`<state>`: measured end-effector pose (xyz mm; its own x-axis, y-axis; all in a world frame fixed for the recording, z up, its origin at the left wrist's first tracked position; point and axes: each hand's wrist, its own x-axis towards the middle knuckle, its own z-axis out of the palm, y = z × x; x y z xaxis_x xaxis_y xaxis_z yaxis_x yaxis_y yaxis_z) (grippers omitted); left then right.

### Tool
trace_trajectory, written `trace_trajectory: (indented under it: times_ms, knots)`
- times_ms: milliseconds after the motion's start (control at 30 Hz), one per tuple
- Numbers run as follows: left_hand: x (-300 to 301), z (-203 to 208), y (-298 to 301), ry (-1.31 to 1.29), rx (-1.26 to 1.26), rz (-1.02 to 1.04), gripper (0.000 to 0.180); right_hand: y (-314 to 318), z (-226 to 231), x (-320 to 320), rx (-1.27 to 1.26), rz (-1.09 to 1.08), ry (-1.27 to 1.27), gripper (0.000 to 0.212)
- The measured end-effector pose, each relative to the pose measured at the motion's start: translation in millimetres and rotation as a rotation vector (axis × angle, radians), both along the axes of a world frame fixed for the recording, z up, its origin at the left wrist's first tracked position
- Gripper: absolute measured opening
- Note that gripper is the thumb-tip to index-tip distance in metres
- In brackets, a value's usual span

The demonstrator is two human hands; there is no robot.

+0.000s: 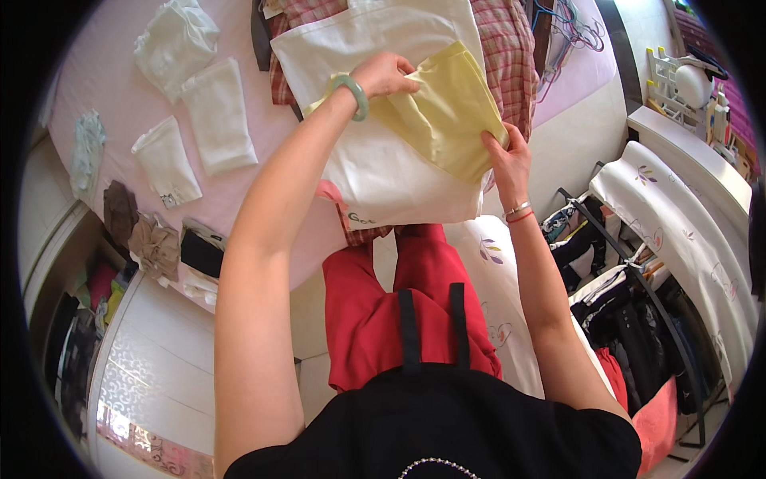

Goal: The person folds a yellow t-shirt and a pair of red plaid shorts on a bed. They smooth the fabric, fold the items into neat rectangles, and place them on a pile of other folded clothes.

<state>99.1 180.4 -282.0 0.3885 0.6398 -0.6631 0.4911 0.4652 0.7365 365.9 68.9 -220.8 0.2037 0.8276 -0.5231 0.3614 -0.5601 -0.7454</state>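
A pale yellow folded cloth garment [447, 116] is stretched between my two hands, over a white garment [375, 180] with dark print near its lower edge. My left hand [387, 74], below a green bangle [351, 97], pinches the yellow cloth at its upper left. At the lower right corner, my right hand [511, 164] has it between thumb and fingers. Beneath the white garment, red plaid fabric [507, 60] shows at the sides. What kind of garment the yellow cloth is cannot be told.
Several folded white clothes [217, 116] lie on the pink bed sheet [275, 172] to the left. Brown cloths [155, 246] sit by its near left edge. Hangers [570, 32] are heaped at the far right. A covered clothes rack [678, 215] stands on the right.
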Motion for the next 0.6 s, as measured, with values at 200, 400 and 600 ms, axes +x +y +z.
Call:
trace_trajectory:
  times_ms: [200, 400, 600]
  knots:
    - [-4.3, 63.4, -9.6, -0.144, 0.021, 0.125, 0.026, -17.6, 11.0, -1.1, 0.166, -0.086, 0.232, 0.020]
    - [-27.2, 123.2, -74.0, -0.018, 0.453, 0.191, 0.029, -24.3, 29.3, -6.0, 0.179, -0.022, 0.202, 0.022]
    - [-32.7, 164.9, -132.4, 0.033, 0.798, 0.160, 0.040, -36.7, 38.4, -29.2, -0.033, -0.001, 0.246, 0.039]
